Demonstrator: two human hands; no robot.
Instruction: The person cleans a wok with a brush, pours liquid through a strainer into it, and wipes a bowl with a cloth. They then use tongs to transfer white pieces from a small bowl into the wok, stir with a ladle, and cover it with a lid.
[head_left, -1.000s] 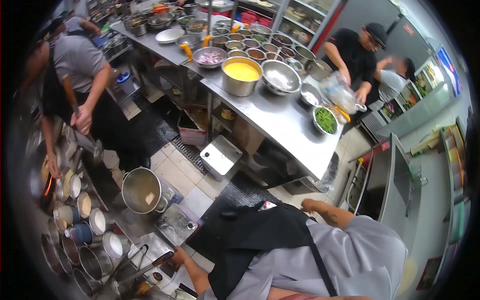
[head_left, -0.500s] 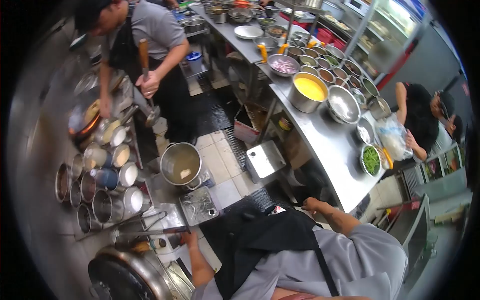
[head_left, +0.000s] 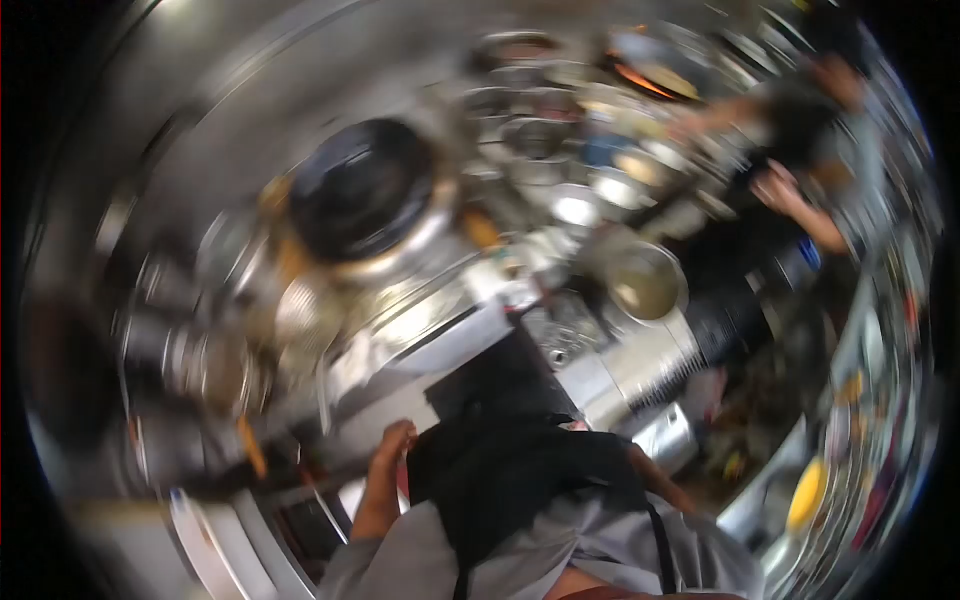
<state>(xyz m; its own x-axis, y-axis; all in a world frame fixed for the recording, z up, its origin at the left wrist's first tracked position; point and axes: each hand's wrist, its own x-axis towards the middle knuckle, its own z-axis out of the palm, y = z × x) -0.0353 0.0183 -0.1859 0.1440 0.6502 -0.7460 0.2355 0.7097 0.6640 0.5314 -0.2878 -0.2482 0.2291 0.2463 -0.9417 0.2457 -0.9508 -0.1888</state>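
My left hand is low beside the black apron, near the pale counter edge. Its fingers look bent, but blur hides how far they close, and I make out nothing held in them. My right forearm shows at the other side of the apron. The right hand itself is hidden by the apron. Ahead of me on the stove stands a large round vessel with a dark top.
A deep pot of cloudy liquid stands low ahead to the right, near a metal box. Several metal containers line the stove. At upper right a co-worker's hand shows. More blurred cookware is at left.
The view has swung left, bringing the large dark-topped vessel nearer the middle. My left hand is now away from the long handle it was beside. My right hand has gone out of sight.
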